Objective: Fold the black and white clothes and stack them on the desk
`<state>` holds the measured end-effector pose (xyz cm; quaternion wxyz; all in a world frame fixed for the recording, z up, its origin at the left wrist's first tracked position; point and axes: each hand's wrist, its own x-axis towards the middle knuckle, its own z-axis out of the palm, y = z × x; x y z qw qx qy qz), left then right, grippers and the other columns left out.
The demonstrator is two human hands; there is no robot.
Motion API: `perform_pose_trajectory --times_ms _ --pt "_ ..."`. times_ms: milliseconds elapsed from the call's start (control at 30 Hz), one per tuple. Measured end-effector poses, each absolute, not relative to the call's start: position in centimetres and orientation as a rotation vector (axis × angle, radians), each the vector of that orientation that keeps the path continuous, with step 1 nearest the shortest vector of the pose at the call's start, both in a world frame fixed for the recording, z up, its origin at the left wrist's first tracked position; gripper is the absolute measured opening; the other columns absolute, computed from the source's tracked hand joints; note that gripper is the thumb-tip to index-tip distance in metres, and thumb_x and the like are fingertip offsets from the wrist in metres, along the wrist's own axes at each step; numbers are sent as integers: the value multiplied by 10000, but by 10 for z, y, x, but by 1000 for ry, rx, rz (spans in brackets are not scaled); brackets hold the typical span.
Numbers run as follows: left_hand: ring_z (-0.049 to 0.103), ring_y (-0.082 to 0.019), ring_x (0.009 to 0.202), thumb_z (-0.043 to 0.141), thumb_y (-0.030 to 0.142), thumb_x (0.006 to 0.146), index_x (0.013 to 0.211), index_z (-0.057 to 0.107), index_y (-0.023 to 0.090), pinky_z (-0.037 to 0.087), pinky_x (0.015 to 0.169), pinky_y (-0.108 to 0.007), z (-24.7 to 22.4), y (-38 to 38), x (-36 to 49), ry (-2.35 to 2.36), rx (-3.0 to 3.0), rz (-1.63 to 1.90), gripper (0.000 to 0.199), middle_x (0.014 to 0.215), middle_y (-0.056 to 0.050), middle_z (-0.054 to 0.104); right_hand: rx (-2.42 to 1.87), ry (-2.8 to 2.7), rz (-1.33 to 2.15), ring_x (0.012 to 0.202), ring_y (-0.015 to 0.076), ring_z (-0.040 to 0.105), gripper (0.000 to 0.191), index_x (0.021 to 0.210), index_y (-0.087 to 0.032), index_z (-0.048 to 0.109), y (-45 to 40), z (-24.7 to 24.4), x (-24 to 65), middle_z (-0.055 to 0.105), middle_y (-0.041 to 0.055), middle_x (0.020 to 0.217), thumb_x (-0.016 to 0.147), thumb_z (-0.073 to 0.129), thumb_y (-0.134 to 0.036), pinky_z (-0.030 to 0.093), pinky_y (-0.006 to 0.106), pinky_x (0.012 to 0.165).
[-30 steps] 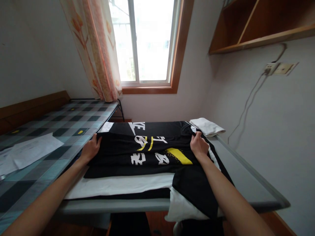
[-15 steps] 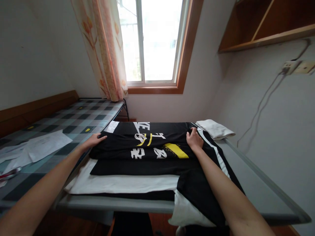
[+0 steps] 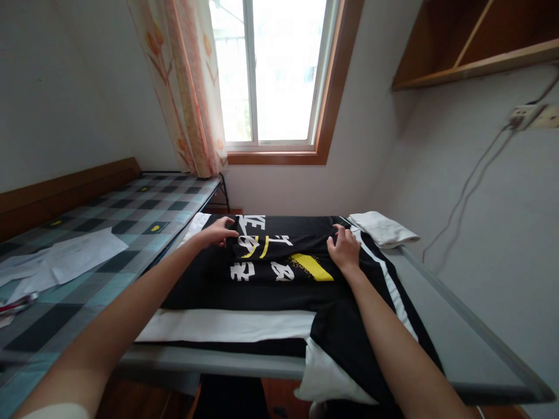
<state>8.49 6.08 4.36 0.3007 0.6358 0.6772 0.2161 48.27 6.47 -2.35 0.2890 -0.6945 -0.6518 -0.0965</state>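
A black T-shirt with white lettering and yellow marks lies spread across a grey-topped table. My left hand pinches its fabric left of the lettering, near the far side. Fingers bent, my right hand grips the cloth to the right of the yellow stripe; the fingertips are partly hidden. A white band of fabric shows along the near side. Below my right forearm, a black sleeve with a white end hangs over the table's near edge.
A folded white cloth rests at the table's far right corner. To the left stands a bed with a checked mattress, papers on it. A window, a curtain and a wall shelf surround the spot.
My left hand has moved right, from the shirt's left edge to beside the lettering, and now pinches the fabric there. My right hand stays on the cloth, its fingers shifted slightly.
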Motion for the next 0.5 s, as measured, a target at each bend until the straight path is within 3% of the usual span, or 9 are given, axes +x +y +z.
perform_pose_trajectory --times_ms 100,333,500 --pt "615 -149 478 686 236 763 1329 360 156 484 467 -243 23 67 135 1719 1625 378 658 718 -26 650 -1832 -1781 -221 1033 288 521 429 1295 -178 472 66 -28 482 588 126 1110 895 405 -317 366 397 862" --pt "629 -150 510 668 258 755 1258 395 175 502 475 -250 -3 76 164 1879 1755 379 578 975 -118 665 -1854 -1766 -125 1043 286 522 431 1295 -189 475 69 -33 485 593 115 1099 887 411 -311 372 393 858" --pt "608 -129 492 663 265 762 1270 389 180 487 478 -235 -4 75 164 1827 1737 398 583 946 -100 666 -1839 -1800 -150 1053 289 518 440 1303 -185 509 68 -32 483 595 126 1130 892 423 -318 368 408 888"
